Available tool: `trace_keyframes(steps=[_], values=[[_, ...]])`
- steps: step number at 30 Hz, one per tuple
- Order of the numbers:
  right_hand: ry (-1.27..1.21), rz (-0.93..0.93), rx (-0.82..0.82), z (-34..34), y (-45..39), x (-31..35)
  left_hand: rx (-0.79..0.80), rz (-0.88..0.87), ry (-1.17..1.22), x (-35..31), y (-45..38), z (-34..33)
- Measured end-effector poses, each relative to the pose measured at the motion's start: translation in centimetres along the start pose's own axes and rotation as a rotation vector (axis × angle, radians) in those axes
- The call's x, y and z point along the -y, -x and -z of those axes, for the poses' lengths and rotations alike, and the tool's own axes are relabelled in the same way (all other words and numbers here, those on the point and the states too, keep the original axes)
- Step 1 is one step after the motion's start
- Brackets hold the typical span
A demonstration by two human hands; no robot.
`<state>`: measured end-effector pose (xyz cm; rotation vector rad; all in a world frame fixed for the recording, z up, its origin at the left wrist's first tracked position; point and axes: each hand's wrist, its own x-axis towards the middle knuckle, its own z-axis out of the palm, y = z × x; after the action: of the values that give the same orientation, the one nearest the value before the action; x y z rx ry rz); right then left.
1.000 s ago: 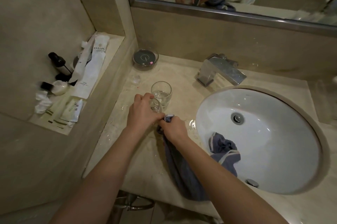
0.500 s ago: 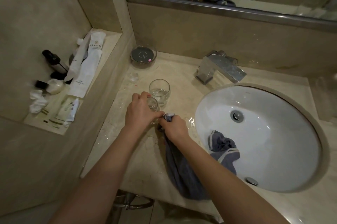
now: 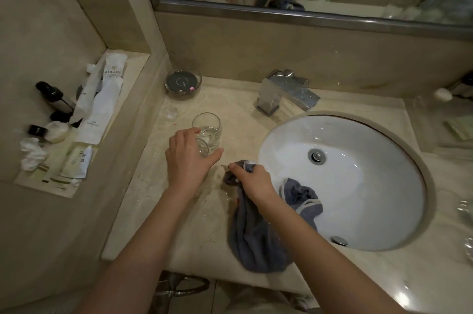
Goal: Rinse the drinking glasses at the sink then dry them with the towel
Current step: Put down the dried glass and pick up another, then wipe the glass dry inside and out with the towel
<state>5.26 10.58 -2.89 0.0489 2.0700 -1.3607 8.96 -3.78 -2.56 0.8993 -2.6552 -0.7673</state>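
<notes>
My left hand [image 3: 188, 157] grips a clear drinking glass [image 3: 203, 148] low over the beige counter, left of the sink. A second clear glass [image 3: 208, 126] stands upright just behind it, touching or nearly so. My right hand [image 3: 252, 180] holds a bunched end of the grey-blue towel [image 3: 256, 234], a short way right of the held glass. The towel drapes over the counter's front edge, and one end lies inside the white sink basin [image 3: 363, 185].
A chrome faucet [image 3: 286, 93] stands behind the basin. A round glass dish [image 3: 183, 83] sits at the back left of the counter. Toiletry packets and small bottles [image 3: 53, 98] fill the recessed shelf [image 3: 128, 70] at left. A mirror hangs above.
My hands have come apart: the towel end has left the glass, and my left hand has carried the glass towards the standing glass. The camera has tipped slightly.
</notes>
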Motion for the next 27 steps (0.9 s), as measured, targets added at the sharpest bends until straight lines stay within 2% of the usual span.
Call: trace_keyframes(steps=[3, 7, 11, 19, 23, 27], values=[[-0.150, 0.053, -0.054, 3.1, 1.7, -1.2, 0.071, -0.145, 0.235, -3.5, 1.0, -0.5], [-0.334, 0.146, -0.209, 9.7, 6.3, -2.8, 0.325, -0.188, 0.483, -10.5, 3.4, -2.7], [-0.435, 0.267, -0.426, 16.6, 10.8, -5.8, 0.545, -0.268, 0.574, -17.2, 7.1, -6.2], [-0.671, 0.159, -0.772, 27.0, 15.9, -12.3, 0.815, -0.363, 0.523, -27.8, 13.8, -13.7], [-0.805, 0.106, -0.904, 30.3, 16.8, -15.1, 0.900, -0.432, 0.398, -31.6, 15.9, -17.1], [-0.864, 0.043, -0.970, 32.8, 16.9, -17.3, 0.993, -0.536, 0.220, -34.7, 18.2, -20.9]])
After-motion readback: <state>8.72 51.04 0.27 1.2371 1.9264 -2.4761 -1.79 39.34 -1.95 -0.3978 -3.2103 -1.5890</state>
